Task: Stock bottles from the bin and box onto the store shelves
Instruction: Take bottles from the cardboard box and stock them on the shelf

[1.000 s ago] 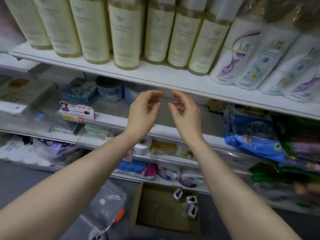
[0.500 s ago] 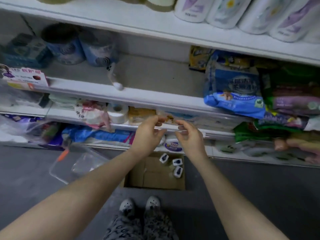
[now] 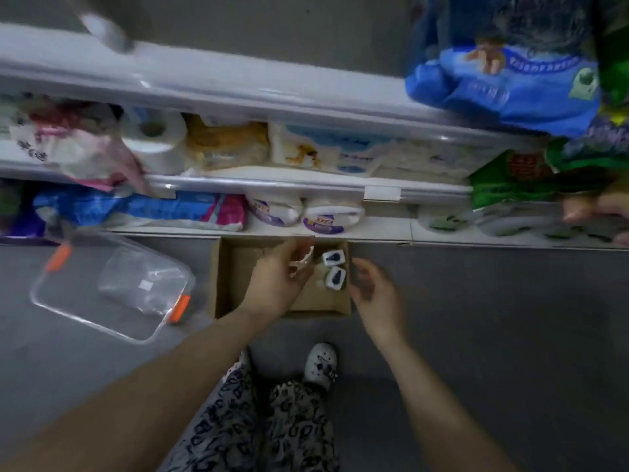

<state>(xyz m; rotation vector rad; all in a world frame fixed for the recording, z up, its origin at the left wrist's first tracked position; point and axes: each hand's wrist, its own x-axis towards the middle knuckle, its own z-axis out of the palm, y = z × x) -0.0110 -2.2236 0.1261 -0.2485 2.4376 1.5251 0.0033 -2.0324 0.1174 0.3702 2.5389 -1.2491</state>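
1. Head view, looking straight down. Both hands are lowered into a cardboard box (image 3: 231,284) on the grey floor, at the foot of the shelves (image 3: 306,189).
2. Left hand (image 3: 277,281): fingers curled around something pale at the box's far side, likely a bottle. Motion blur hides whether the grip has closed; cannot tell.
3. Right hand (image 3: 372,289): spread, fingers loosely bent, empty, just right of the box wall and beside the bottles.
4. Bottles (image 3: 335,269): two white caps with dark drop marks stand between the two hands, in the box's far right corner. The rest of the box floor looks bare.
5. Clear plastic bin (image 3: 102,301) with orange latches lies well left of the left hand. It appears to hold only a crumpled clear bag.
6. Step in hand, as judged: picking bottles out of the box.
7. Next move calls for a firm grip on a bottle in each hand, then a lift to a free spot on the shelves above.
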